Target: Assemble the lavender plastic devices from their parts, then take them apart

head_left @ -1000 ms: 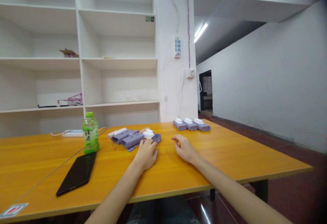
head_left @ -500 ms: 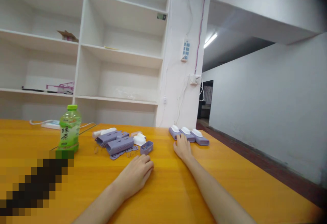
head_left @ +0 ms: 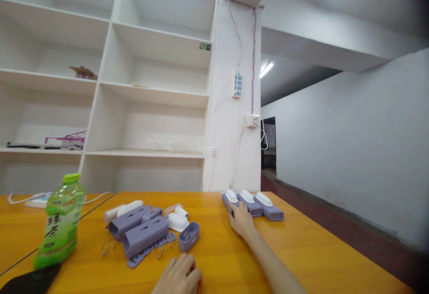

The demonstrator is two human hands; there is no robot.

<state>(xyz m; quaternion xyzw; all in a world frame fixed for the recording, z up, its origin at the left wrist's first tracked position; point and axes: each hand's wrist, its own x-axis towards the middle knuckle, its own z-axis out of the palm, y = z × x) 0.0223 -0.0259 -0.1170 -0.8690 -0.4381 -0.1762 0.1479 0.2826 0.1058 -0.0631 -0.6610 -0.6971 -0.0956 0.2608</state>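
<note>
My right hand (head_left: 241,220) reaches to three purple cases with white oval tops, standing side by side at the table's far edge. Its outstretched fingers touch the front of the left case (head_left: 230,201) and the middle case (head_left: 256,210); the right case (head_left: 275,213) is apart from it. My left hand (head_left: 181,276) rests on the table at the bottom edge, its fingers loosely bent and apart, with nothing visible in it. Just beyond it are a small purple open-topped cup (head_left: 189,237), a long perforated purple case (head_left: 146,236) and a white oval piece (head_left: 178,222).
A second purple case (head_left: 129,220), white tubes (head_left: 129,207), a flat purple strip (head_left: 150,250) and clear rings (head_left: 161,252) lie at left-centre. A green bottle (head_left: 62,220) stands at the left, near a power strip (head_left: 38,200). White shelves (head_left: 147,152) rise behind the table (head_left: 301,258).
The view has tilted up, so the table and hands appear lower and the left forearm is out of frame. My right hand stays at the row of purple cases.
</note>
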